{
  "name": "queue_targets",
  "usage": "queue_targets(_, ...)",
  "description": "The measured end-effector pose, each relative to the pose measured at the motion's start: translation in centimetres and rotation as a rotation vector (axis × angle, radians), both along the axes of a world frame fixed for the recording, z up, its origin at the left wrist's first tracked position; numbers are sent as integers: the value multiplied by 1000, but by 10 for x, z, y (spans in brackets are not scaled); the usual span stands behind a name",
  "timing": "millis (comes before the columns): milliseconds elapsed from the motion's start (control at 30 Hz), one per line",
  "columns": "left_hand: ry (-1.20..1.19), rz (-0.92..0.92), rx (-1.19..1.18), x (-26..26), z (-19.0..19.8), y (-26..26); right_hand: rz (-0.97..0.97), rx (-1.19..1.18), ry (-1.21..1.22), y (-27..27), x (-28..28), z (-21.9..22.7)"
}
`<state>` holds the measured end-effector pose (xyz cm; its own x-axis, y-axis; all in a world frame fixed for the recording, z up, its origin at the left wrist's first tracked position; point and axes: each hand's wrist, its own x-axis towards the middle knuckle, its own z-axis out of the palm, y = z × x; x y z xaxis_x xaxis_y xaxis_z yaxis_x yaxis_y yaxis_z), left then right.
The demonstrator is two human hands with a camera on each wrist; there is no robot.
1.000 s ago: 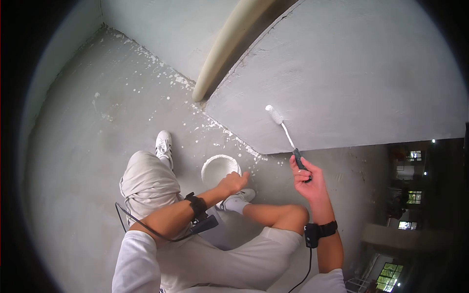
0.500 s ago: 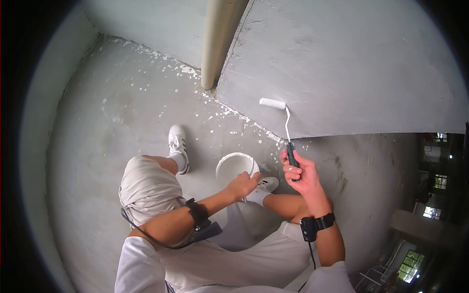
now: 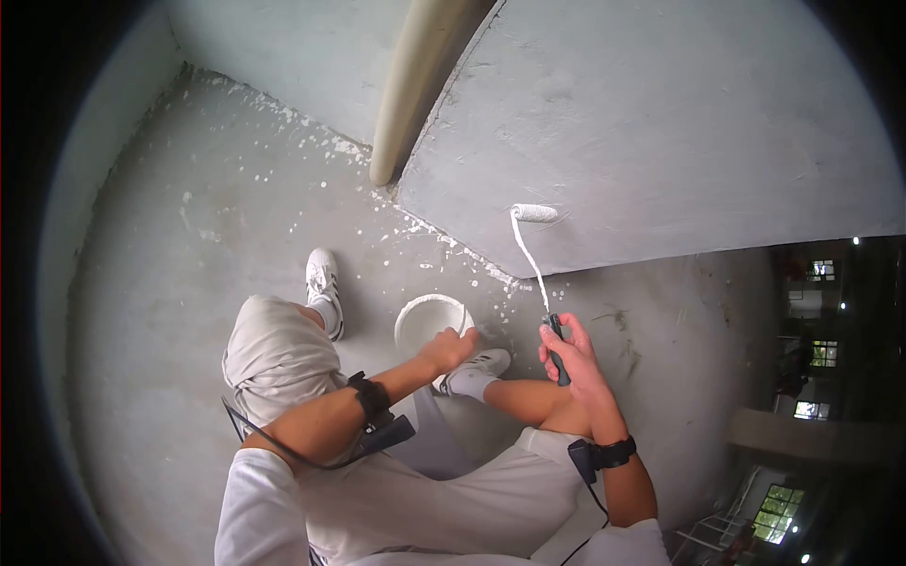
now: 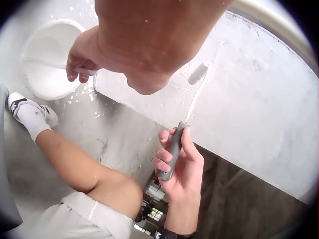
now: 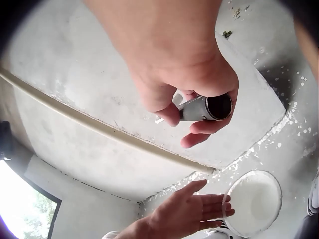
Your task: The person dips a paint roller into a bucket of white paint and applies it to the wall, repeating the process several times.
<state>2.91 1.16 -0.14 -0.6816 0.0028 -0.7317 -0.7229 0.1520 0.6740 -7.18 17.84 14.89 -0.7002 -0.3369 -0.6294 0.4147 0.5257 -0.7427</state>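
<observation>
My right hand [image 3: 573,357] grips the dark handle [image 5: 194,109] of a small paint roller. The roller's white sleeve [image 3: 535,213] lies against the grey-white wall [image 3: 679,141], low near its bottom edge, on a bent wire frame [image 3: 528,253] coated in white. At the rim of a white bucket [image 3: 398,330] standing on the floor, my left hand [image 3: 447,350] holds the bucket's whitened handle [image 4: 47,64] with its fingertips. White paint [image 5: 251,206] shows inside the bucket.
A beige pipe [image 3: 401,104] runs down the wall corner. White splatters [image 3: 335,141] dot the floor along the wall's foot. Two shoes [image 3: 323,278] flank the bucket, the right one close beside it. Past the wall's end lies a dark area with windows [image 3: 779,514].
The roller has flipped over, its sleeve now pointing right of the frame instead of left. My right hand has turned and come lower; the left stays at the bucket.
</observation>
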Motion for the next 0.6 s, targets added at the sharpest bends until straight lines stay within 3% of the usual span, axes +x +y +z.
queue_targets(100,57,-26,21,1,19,-9,34,173,107,5,-5,-23)
queue_targets(167,33,-24,24,-3,9,-7,33,308,232,2,-6,-39)
queue_targets(267,-26,-16,38,-6,10,-8,209,582,608,11,-18,-74)
queue_targets(500,-41,-71,29,-8,25,-13,253,781,863,9,-23,-80)
queue_targets(600,-60,-38,22,-10,4,-5,225,871,1023,17,-36,-61)
